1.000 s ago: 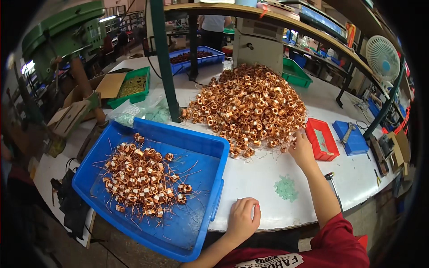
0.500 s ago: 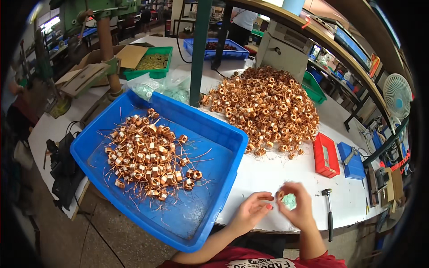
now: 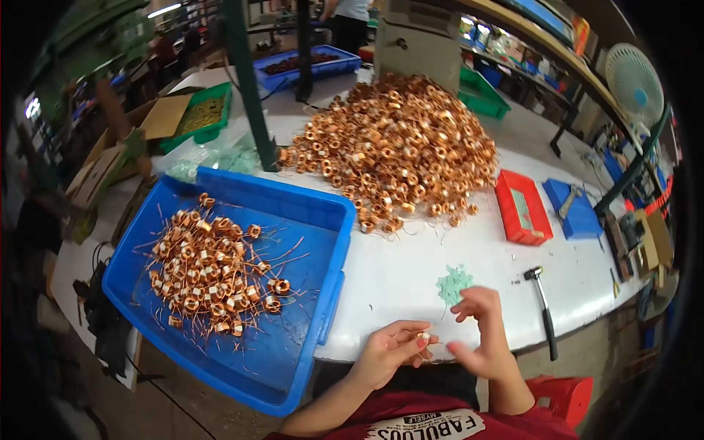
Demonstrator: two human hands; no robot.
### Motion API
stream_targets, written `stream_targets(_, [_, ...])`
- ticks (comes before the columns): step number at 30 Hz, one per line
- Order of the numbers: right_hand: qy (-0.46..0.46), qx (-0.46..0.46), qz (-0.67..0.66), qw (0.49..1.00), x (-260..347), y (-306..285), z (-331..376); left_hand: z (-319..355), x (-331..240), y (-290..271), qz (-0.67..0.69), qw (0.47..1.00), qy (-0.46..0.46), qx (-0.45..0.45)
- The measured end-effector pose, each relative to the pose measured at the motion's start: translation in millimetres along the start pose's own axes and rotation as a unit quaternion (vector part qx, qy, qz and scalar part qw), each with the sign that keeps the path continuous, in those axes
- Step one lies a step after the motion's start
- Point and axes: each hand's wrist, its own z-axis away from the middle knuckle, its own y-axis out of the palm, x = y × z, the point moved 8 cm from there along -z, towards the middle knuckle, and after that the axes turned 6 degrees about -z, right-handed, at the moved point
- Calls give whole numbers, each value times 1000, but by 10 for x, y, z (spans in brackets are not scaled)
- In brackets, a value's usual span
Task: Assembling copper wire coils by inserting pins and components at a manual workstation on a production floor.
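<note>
My left hand (image 3: 392, 352) is closed in a pinch at the table's front edge, holding a small copper coil (image 3: 423, 336) that its fingers mostly cover. To the right, my right hand (image 3: 480, 334) is held apart from it with thumb and fingers spread and nothing visible between them. Just beyond the right fingertips lies a small heap of pale green pieces (image 3: 453, 283) on the white table. On my left stands a blue tray (image 3: 315, 242) containing a pile of copper coils (image 3: 213, 264) with loose wire ends.
A large heap of copper coils (image 3: 403, 147) covers the table's far middle. To the right are a red bin (image 3: 524, 209), a blue case (image 3: 576, 209) with a metal tool on it, and a hammer (image 3: 543, 308). A green post (image 3: 249, 88) rises behind the tray.
My view has shifted, so the tray and heap appear further left. The coil that was by my right fingers is now in my left hand. My right hand has opened, uncovering the green pieces.
</note>
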Motion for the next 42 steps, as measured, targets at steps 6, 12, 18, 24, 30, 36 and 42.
stream_targets(6, [274, 35, -283, 919, -642, -87, 432, 70, 151, 298, -24, 998, -25, 51])
stream_targets(12, [243, 99, -263, 928, -788, -141, 463, -102, 360, 291, 54, 988, -63, 132])
stream_targets(18, [220, 137, -293, 920, -914, -118, 498, -78, 422, 404, 116, 984, -65, 117])
stream_targets(24, [221, 102, -288, 926, -980, -148, 594, -114, 581, 373, 131, 983, -25, 123])
stream_targets(30, [217, 116, -298, 922, -968, -172, 667, -1, 635, 369, 256, 955, -71, 131])
stream_targets(36, [174, 67, -317, 930, -953, -180, 667, 45, 620, 380, 235, 966, -44, 99])
stream_targets(42, [-8, -32, -137, 990, -625, -363, 666, 59, 592, 345, 148, 985, -46, 76])
